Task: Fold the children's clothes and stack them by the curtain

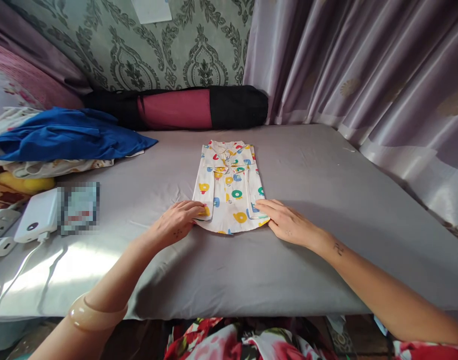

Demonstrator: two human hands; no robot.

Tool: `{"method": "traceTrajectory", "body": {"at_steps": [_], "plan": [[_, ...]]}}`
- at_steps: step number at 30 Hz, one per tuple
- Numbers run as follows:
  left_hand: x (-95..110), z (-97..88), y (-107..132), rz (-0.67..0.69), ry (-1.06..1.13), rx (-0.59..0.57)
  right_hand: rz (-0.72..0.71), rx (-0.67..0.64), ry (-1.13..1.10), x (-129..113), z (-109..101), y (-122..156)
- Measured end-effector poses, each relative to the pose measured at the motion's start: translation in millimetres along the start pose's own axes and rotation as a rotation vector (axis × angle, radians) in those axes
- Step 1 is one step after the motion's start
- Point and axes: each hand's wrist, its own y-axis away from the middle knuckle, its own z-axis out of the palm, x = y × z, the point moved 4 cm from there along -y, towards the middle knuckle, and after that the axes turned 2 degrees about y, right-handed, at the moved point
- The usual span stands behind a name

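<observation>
Nearest item: red, green and white floral clothing [229, 345] of the wearer, at 6 o'clock (dial centred on the shirt). Left hand [178, 220]: at 8 o'clock, fingers close together, tips laid on the lower end of a folded-in sleeve. Right hand [287, 220]: at 4 o'clock, fingers likewise close together over the other sleeve end; whether either hand pinches the cloth cannot be told. The matched placing at the two lower corners presumably holds sleeves and hem flat and even. Shirt [229, 197]: one, white, with coloured figures, front up, collar at 12, curved hem at 6, both sleeves doubled down the front, perhaps to keep the outline narrow. Bracelet [97, 314]: pale, on the left forearm, 7 o'clock. Support: grey-covered surface [307, 280], its bare stretch around the shirt giving both arms room. At 9 o'clock: pixelated item [80, 210], and beyond it a white box [36, 215], with a white cable [20, 272] plugged in, probably for charging. At 10: blue cloth [63, 132] heaped over paler fabric, seemingly set aside. At 11: black-and-maroon long bag [176, 108], lying against the patterned wall [168, 55]. From 1 to 3: lilac curtain [311, 60].
</observation>
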Motion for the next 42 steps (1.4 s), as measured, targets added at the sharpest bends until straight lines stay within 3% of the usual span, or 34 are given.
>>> {"method": "traceTrajectory", "body": {"at_steps": [7, 13, 18, 26, 33, 38, 40, 42], "plan": [[-16.8, -4.9, -7.0, -0.047, 0.107, 0.119, 0.073, 0.006, -0.071, 7.6, -3.9, -11.4], [-20.8, -12.1, -16.2, -0.307, 0.221, 0.154, 0.257, 0.108, -0.225, 20.2, -6.5, -21.6], [-33.4, -6.8, -23.0, -0.555, 0.238, 0.199, 0.434, 0.185, -0.127, 33.0, -2.7, -29.9], [-37.0, -5.1, -35.8, -0.686, 0.114, 0.194, 0.556, 0.159, 0.045, 34.5, -0.2, -37.8], [-42.3, 0.6, -30.1, -0.655, 0.058, 0.236, 0.6, 0.11, 0.12, 35.2, 2.7, -37.5], [-34.7, -0.6, -27.5, -0.404, -0.146, 0.359, 0.594, 0.084, 0.177, 21.5, -7.0, -39.5], [-22.7, 3.7, -30.8, -0.297, -0.185, 0.343, 0.565, 0.078, 0.253, 7.9, -9.3, -43.1], [-7.3, 12.0, -36.8, -0.217, -0.202, 0.284, 0.442, 0.085, 0.286, -9.8, -6.1, -49.7]]}}
